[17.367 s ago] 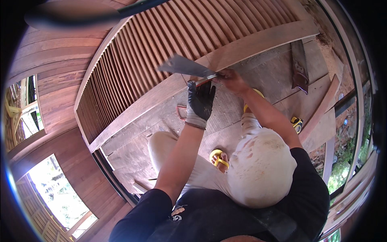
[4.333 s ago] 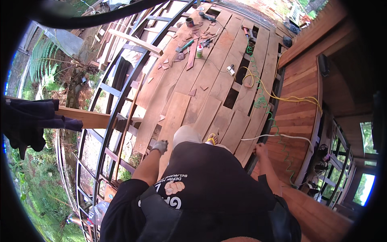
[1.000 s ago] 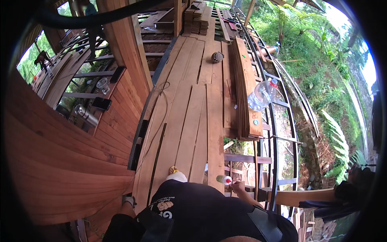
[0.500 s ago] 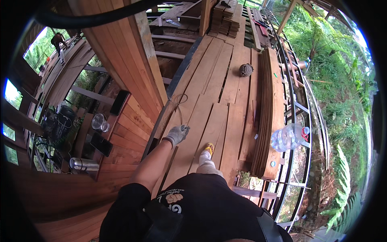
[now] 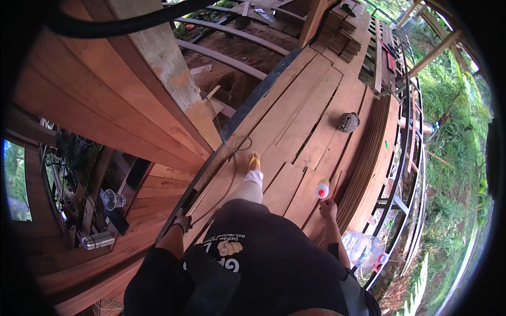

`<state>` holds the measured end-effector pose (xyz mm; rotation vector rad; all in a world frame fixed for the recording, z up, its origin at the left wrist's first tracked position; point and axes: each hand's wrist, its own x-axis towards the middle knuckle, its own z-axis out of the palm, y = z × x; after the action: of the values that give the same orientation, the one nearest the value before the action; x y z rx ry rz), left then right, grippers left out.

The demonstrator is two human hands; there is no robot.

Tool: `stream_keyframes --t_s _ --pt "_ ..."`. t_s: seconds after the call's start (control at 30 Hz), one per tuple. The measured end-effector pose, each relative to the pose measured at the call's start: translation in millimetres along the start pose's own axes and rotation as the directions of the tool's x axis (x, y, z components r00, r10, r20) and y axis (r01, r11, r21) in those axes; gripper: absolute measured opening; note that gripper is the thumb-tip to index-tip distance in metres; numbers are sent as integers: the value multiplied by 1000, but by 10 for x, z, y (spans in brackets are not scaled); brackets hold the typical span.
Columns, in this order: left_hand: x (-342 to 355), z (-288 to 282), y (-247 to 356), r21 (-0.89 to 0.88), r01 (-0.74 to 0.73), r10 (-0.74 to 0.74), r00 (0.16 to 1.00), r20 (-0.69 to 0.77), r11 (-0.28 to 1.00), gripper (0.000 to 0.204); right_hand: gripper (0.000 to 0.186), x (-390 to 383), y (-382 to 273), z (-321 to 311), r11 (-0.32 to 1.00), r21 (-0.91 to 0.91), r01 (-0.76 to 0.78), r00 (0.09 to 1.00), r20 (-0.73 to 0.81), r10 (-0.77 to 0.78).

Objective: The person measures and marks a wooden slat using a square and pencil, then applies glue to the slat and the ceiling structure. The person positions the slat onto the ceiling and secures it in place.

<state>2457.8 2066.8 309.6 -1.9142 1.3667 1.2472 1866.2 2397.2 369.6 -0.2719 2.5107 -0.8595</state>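
Right hand (image 5: pixel 328 208): fingers pinching bottle (image 5: pixel 323 187) near its red cap (image 5: pixel 321 194); bottle up above planks (image 5: pixel 300 116), not set down; left hand (image 5: pixel 183 222): gloved, by planks' left edge, grip cannot be told; planks laid underfoot; boards (image 5: pixel 382 158) stacked, seemingly unlaid.

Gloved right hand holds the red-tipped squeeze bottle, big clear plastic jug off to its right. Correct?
Not quite: in the head view the right hand is bare, the left hand gloved. The red-tipped squeeze bottle and big clear plastic jug are as you say.
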Motion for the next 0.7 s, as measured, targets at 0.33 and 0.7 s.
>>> stream_keyframes --t_s 0.33,0.7 --pt "420 -938 4528 -315 -288 359 912 196 904 44 15 2722 -1782 -138 920 312 -237 970 30 240" --pt "1567 -3095 7869 -793 -504 524 803 -284 343 25 17 4765 -3946 1114 881 -450 146 828 544 140"
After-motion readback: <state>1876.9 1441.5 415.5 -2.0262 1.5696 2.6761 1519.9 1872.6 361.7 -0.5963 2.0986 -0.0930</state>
